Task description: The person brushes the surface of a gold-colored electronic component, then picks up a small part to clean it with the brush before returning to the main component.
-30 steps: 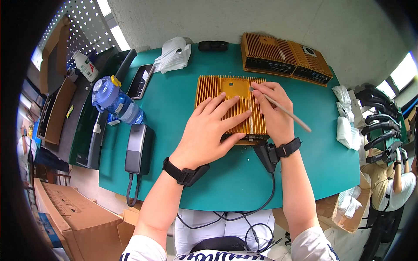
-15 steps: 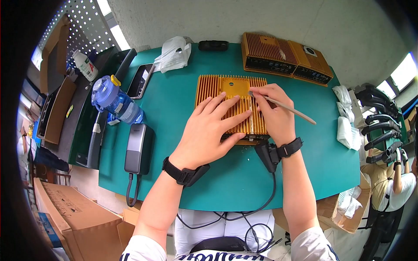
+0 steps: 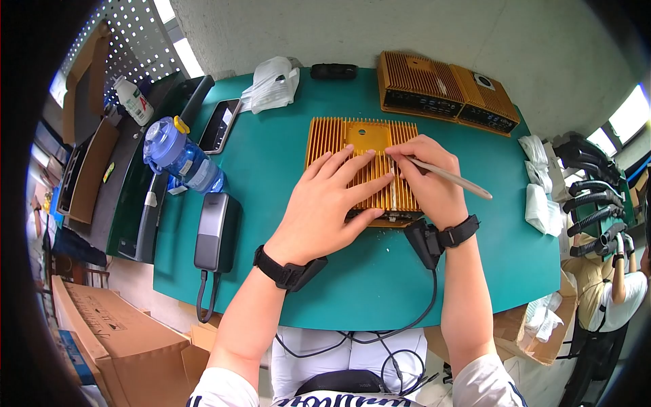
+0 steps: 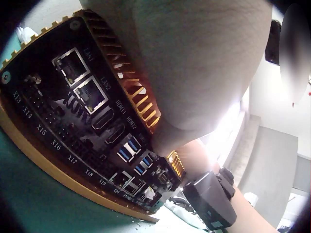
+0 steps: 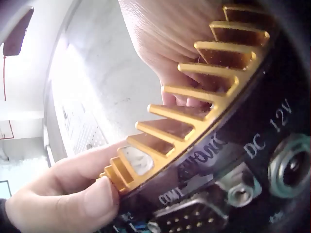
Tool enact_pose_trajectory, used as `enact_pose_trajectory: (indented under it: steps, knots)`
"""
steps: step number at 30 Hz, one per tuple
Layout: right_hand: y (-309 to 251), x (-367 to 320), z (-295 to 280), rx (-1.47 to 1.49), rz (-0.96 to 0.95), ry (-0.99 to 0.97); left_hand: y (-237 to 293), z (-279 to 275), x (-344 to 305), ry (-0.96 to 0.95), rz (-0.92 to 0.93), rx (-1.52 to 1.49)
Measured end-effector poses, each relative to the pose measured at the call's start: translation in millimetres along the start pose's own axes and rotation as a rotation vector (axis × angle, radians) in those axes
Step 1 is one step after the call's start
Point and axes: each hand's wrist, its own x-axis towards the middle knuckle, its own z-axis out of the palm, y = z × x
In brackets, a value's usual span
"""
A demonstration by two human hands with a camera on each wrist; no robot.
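Fingers (image 3: 410, 148) pinch stick (image 3: 456, 179) pointing forward-left.

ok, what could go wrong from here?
1. The slender tool in the right hand works close to the left hand; a slip could jab it or scratch the finned gold box.
2. Pale crumbs lie on the table near the box's uncovered ports; debris might get into them.
3. The black cable from the right wrist device runs over the table edge; it could snag and jerk that hand.
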Motion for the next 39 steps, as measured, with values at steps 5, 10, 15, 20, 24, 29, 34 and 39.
enact_pose_trajectory:
  steps: [5, 10, 15, 20, 24, 29, 34, 39]
  knots:
    - [-2.1, 0.0, -3.7, -0.023, -0.047, -0.03, -0.2, -0.9, 0.3, -0.001, 0.001, -0.003]
    - [-0.3, -1.1, -2.7, -0.027, -0.063, -0.02, -0.1, -0.9, 0.3, 0.0, 0.002, -0.015]
    - [-4.4, -4.4, 1.8, 0.138, 0.101, 0.047, 0.4, -1.2, 0.1, 0.009, 0.002, -0.02]
    - [3.5, -4.9, 4.6, 0.23, 0.114, 0.1, 0.5, -1.4, 0.6, 0.007, -0.002, -0.021]
    - [1.6, -5.1, 2.7, 0.201, 0.085, 0.081, 0.4, -1.3, 0.4, 0.008, -0.001, -0.024]
    - [-1.9, -6.6, -1.6, 0.071, 0.032, 0.004, 0.6, -1.5, 0.4, 0.009, -0.003, -0.021]
    - [1.0, -7.1, -1.9, 0.079, 0.033, -0.013, 0.4, -1.1, 0.3, 0.01, -0.003, -0.015]
    - [2.1, -6.4, -1.1, 0.097, 0.038, -0.012, 0.7, -1.6, 0.2, 0.006, -0.002, -0.007]
